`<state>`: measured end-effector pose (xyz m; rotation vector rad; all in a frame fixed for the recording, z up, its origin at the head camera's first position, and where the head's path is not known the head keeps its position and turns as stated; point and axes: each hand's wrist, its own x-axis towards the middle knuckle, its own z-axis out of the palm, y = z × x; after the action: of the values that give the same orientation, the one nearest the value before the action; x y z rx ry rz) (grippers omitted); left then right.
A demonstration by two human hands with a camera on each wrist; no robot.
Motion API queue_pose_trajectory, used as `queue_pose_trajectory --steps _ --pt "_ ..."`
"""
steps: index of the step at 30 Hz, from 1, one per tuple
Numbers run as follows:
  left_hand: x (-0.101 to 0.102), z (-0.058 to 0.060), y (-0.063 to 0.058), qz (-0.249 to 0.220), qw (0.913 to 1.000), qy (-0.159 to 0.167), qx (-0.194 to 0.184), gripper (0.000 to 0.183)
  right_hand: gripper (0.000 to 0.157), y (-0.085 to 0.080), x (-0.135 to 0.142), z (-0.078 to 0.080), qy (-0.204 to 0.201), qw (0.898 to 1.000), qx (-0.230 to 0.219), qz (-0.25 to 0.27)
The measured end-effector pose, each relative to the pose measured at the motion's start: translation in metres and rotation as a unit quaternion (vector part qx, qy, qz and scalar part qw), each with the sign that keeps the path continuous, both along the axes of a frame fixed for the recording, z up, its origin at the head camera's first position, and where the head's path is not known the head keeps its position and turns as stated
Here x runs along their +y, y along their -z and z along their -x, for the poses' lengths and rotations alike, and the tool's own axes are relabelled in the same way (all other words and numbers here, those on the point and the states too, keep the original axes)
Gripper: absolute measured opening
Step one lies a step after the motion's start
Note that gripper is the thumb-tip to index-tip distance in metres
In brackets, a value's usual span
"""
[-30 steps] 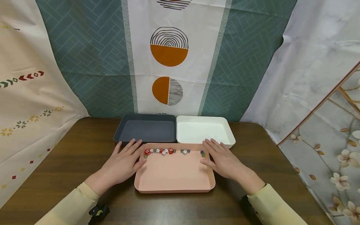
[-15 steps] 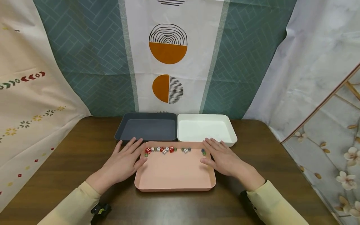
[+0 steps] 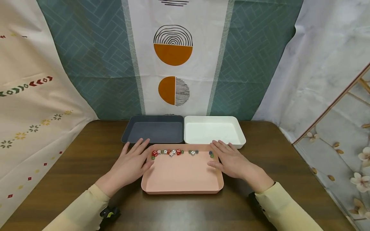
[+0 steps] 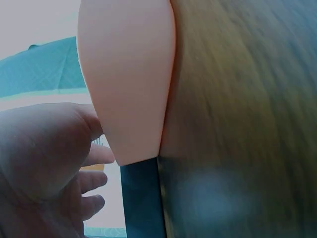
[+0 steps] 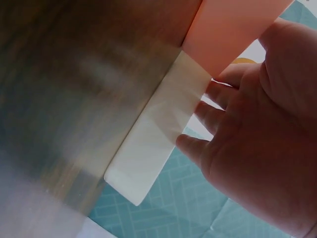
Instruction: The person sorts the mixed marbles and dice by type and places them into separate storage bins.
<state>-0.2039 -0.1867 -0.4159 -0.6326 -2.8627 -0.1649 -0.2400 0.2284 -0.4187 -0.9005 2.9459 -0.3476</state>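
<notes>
A shallow pink tray [image 3: 182, 173] lies on the table between the two hands. Along its far side sit several red dice [image 3: 178, 151], several white dice [image 3: 171, 154] and small green and blue round pieces, perhaps glass marbles [image 3: 212, 156]. My left hand [image 3: 130, 165] is at the tray's left rim, fingers spread and straight, holding nothing. Over the right rim, my right hand [image 3: 232, 162] lies with its fingers extended and nothing held. The left wrist view shows the tray's outer wall [image 4: 129, 74] beside the left hand's fingers.
Behind the pink tray stand a dark blue tray [image 3: 156, 133] and a white tray [image 3: 214, 130], side by side, with nothing seen in them. The brown wooden table [image 3: 72, 179] extends to both sides. Patterned cloths [image 3: 107, 64] hang around it.
The head view has shifted slightly, so the trays and hands appear a little further right and higher. Both hands keep their places at the pink tray, and the dice have not moved in it.
</notes>
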Motion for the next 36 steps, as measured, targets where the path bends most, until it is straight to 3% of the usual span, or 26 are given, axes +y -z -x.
queue_pose_trajectory --steps 12,17,24,32,36 --pt "0.021 0.009 0.004 0.022 0.9989 -0.033 0.026 0.048 0.088 0.004 0.001 0.004 0.012 1.000 -0.005 -0.011" --pt "0.025 0.013 0.004 0.042 0.9978 -0.044 0.028 0.049 0.089 -0.003 -0.002 0.001 0.014 1.000 -0.019 -0.015" --pt "0.028 0.019 0.005 0.043 0.9973 -0.038 0.046 0.045 0.089 -0.010 -0.004 -0.004 0.008 1.000 -0.024 -0.006" --pt "0.025 0.021 0.007 0.016 0.9973 -0.034 0.063 0.044 0.093 0.001 -0.003 0.003 0.012 1.000 -0.002 -0.022" --pt "0.025 0.020 0.007 0.015 0.9973 -0.022 0.069 0.045 0.088 -0.007 -0.005 -0.002 0.017 1.000 -0.020 -0.015"
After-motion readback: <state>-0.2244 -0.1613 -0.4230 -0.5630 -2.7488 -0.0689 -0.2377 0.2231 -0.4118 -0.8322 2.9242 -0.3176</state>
